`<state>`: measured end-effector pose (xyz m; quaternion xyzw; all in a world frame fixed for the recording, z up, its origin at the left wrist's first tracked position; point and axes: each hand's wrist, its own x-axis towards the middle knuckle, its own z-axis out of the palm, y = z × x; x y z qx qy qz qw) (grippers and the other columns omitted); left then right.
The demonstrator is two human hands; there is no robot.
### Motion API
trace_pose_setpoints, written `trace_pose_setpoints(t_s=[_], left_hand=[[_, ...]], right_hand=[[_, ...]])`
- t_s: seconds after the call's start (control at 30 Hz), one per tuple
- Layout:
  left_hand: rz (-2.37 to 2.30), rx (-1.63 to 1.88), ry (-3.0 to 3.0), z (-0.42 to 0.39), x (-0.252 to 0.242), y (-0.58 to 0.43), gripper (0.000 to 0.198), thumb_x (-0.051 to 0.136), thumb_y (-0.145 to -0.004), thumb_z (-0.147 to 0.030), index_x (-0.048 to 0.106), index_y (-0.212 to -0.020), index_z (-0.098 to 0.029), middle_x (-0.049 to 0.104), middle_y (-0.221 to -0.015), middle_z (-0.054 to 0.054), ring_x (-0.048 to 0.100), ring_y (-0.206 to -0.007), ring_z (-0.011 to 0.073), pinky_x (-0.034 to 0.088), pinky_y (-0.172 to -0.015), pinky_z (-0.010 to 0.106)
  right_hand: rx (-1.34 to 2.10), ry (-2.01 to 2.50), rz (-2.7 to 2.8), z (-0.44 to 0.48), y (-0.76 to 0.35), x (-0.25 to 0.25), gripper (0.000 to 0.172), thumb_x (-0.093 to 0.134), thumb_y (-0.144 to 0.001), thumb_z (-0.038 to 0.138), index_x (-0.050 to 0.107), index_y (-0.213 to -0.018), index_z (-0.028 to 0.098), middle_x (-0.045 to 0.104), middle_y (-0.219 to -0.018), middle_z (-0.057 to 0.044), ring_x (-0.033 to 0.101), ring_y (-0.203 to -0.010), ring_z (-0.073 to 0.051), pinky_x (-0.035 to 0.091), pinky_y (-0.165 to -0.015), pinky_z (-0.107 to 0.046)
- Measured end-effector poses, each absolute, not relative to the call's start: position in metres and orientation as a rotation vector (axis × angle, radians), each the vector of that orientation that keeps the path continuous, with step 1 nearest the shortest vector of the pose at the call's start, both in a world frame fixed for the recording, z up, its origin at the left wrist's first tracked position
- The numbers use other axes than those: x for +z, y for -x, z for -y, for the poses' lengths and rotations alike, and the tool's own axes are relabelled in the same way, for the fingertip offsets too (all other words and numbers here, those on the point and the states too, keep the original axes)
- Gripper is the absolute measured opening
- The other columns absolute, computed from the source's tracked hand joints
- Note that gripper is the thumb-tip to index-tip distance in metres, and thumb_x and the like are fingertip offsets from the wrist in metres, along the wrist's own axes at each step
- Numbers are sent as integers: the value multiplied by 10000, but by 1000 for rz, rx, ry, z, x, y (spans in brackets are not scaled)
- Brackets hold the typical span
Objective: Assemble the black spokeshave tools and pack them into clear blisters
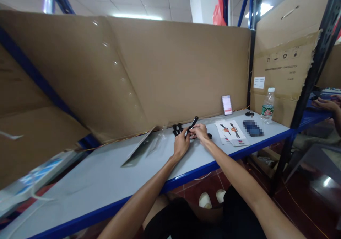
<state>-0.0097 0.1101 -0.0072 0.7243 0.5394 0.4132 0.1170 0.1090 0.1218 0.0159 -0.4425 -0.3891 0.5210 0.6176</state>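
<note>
Over the table, my left hand (181, 143) has its fingers closed around a slim black-handled tool (195, 121), whose thick end points up and away from me. Close beside it, my right hand (200, 131) pinches at the same tool's lower part; the exact grip is small and partly hidden. More black pieces (177, 129) lie just behind my left hand. Another dark piece (209, 136) shows by my right wrist. Printed cards (234, 134) picturing black-handled tools lie to the right of my hands.
Clear plastic bags (159, 139) and a flat card sheet (138, 147) lie left of my hands. Farther right are a phone (227, 105) leaning on the cardboard wall (173, 72), a blurred dark object (253, 128) and a water bottle (268, 107). Another person's hand (326, 104) shows at far right.
</note>
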Motion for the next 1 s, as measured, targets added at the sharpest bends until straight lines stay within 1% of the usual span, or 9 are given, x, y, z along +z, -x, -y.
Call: trace_pose_setpoints(t_s=[0.07, 0.17, 0.27, 0.4, 0.53, 0.6, 0.73, 0.83, 1.0], left_hand=[[-1562, 1220, -2114, -111, -8, 10, 452, 482, -969, -248, 598, -1405, -216, 765, -1145, 112, 724, -1002, 249, 512, -881, 325], [-1587, 1206, -2127, -110, -7, 10, 478, 485, -947, -210, 594, -1412, -222, 764, -1144, 110, 716, -1027, 251, 507, -896, 330], [-1624, 1182, -2124, -109, -6, 10, 520, 492, -914, -166, 586, -1423, -211, 767, -1126, 114, 715, -1007, 247, 504, -904, 332], [-1633, 1207, -2086, -111, -6, 10, 504, 512, -914, -188, 594, -1410, -225, 766, -1132, 105, 710, -1020, 251, 506, -894, 320], [-1638, 1216, -2090, -113, -9, 10, 479, 511, -932, -217, 601, -1402, -235, 764, -1144, 104, 705, -1040, 266, 506, -900, 333], [-1646, 1206, -2097, -113, -9, 10, 472, 504, -945, -234, 597, -1408, -237, 764, -1144, 106, 705, -1043, 268, 504, -907, 340], [-1628, 1194, -2118, -110, -7, 9, 456, 499, -963, -257, 601, -1407, -242, 757, -1166, 108, 701, -1055, 263, 499, -920, 340], [-1604, 1201, -2111, -110, -6, 7, 439, 506, -968, -275, 613, -1392, -253, 754, -1180, 97, 701, -1057, 258, 501, -928, 339], [-1568, 1251, -2059, -113, -6, 4, 427, 514, -961, -250, 627, -1373, -245, 756, -1183, 95, 712, -1031, 252, 504, -945, 344]], right_hand=[[1211, 1018, 906, -122, -109, 15, 182, 747, -764, 98, 583, -789, 172, 600, -538, 57, 592, -459, -96, 518, -425, -171], [1257, 1014, 930, -121, -109, 14, 124, 699, -810, 115, 589, -812, 172, 594, -502, 52, 579, -418, -105, 504, -405, -182], [1301, 1002, 944, -122, -109, 13, 135, 693, -814, 124, 568, -818, 176, 593, -484, 48, 589, -416, -113, 512, -418, -190], [1286, 981, 978, -122, -111, 15, 117, 699, -790, 134, 602, -835, 181, 599, -512, 56, 600, -436, -101, 504, -428, -169], [1240, 981, 1002, -121, -110, 18, 49, 654, -790, 155, 613, -777, 180, 627, -573, 34, 618, -477, -103, 503, -423, -170], [1213, 994, 1004, -122, -109, 17, 53, 660, -777, 163, 609, -775, 180, 638, -593, 27, 627, -500, -113, 509, -422, -180], [1147, 1065, 997, -128, -109, 12, 162, 695, -720, 130, 586, -826, 186, 638, -591, 38, 624, -508, -122, 529, -448, -201], [1059, 1126, 1045, -133, -110, 9, 164, 672, -698, 98, 597, -812, 188, 630, -599, 45, 623, -516, -123, 532, -474, -206], [877, 1202, 1182, -133, -114, 10, 177, 646, -685, 96, 613, -816, 209, 646, -677, 50, 610, -518, -125, 505, -477, -209]])
